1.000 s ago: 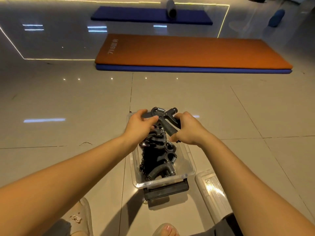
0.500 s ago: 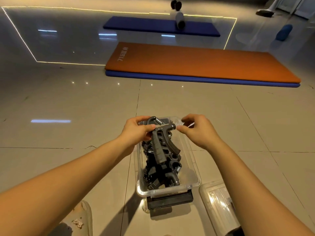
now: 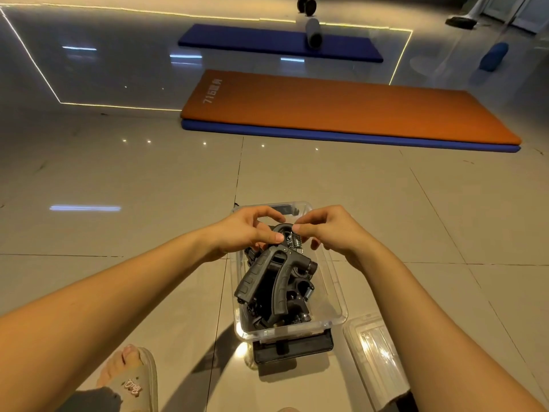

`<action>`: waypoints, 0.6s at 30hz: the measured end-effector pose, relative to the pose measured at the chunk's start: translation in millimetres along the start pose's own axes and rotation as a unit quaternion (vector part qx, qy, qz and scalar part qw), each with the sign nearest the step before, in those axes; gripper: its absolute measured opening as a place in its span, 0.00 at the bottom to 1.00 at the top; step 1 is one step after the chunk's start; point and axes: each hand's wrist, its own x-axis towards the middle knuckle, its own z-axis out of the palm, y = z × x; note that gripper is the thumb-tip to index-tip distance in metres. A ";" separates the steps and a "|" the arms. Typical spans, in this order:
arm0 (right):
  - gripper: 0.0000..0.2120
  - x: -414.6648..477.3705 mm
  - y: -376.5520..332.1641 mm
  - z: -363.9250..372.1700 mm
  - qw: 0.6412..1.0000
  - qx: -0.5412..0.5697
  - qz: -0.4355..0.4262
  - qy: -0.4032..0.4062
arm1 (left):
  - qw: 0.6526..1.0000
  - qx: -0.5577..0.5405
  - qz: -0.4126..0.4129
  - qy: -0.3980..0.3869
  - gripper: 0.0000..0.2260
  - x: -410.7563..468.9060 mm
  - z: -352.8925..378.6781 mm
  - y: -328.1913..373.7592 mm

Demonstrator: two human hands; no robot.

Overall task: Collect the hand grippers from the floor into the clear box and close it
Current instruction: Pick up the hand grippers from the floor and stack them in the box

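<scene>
Currently the top hand gripper is pinched at its curved head by the left hand, with its handles slanting down onto the pile inside the clear box on the floor. Its spring seems to be pinched by the curled fingers of the right hand, though the contact is partly hidden. The lid is laid just beside the box.
</scene>
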 end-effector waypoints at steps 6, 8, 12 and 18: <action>0.10 6.5 5.8 2.7 0.999 0.038 0.032 -0.009 | 0.999 0.024 0.018 0.015 0.19 1.7 3.8 5.2; 0.09 8.8 8.1 -0.1 0.998 0.060 0.032 -0.016 | 0.999 0.028 0.018 0.032 0.18 2.4 6.9 6.5; 0.08 8.5 10.9 -5.6 0.995 0.091 0.004 -0.026 | 0.998 -0.030 0.018 0.048 0.17 2.4 8.7 3.5; 0.05 6.3 14.6 -18.9 0.989 0.125 -0.073 -0.004 | 0.995 -0.072 0.035 0.051 0.11 -14.6 6.5 -7.9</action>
